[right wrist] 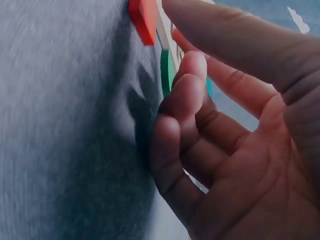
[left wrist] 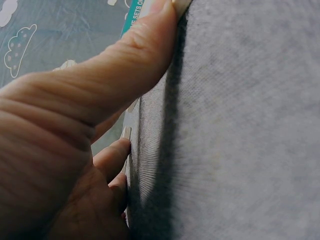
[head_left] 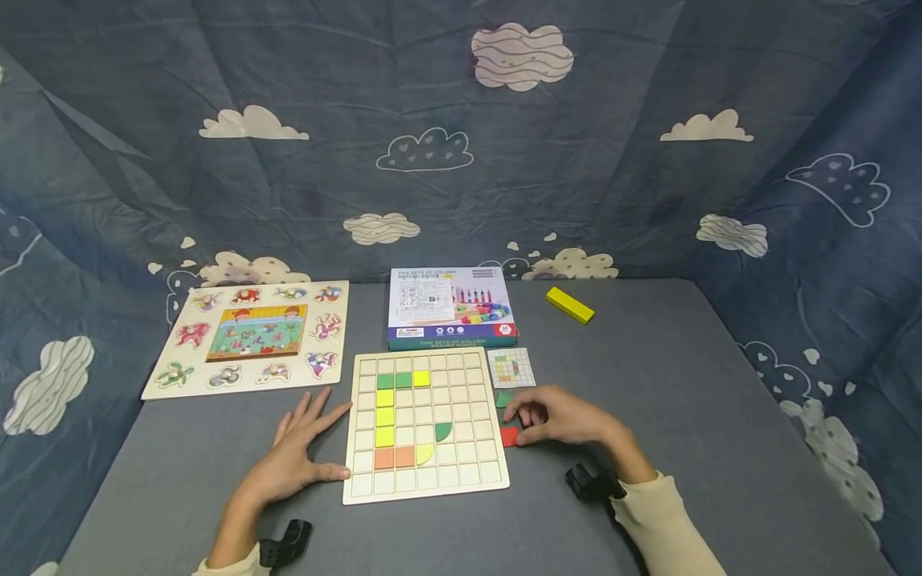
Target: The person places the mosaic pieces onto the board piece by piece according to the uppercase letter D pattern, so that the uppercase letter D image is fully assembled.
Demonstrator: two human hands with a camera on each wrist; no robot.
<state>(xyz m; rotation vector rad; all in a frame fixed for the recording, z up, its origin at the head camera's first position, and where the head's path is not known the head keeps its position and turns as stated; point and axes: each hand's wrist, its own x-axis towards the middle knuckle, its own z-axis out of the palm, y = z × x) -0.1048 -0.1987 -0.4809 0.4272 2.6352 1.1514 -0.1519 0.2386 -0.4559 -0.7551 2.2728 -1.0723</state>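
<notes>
A square pale wooden grid board (head_left: 426, 494) lies in front of the person, with green, yellow and orange pieces on it. Fingers spread, the left hand (head_left: 291, 452) has its thumb and index fingertip at the board's left edge. Just off the right edge, a red tile (head_left: 509, 436) and a green piece (head_left: 503, 398) lie on the table. The right hand (head_left: 565, 418) is beside them, its thumb tip at the red tile and its index fingertip between the two. In the right wrist view, its other fingers (right wrist: 165, 132) are bent near the green piece (right wrist: 166, 72).
A small pattern card (head_left: 511, 368) lies by the board's upper right corner. Behind the board is a boxed bead set (head_left: 452, 320). An animal picture puzzle (head_left: 180, 382) lies at the left, and a yellow block (head_left: 570, 305) at the back right.
</notes>
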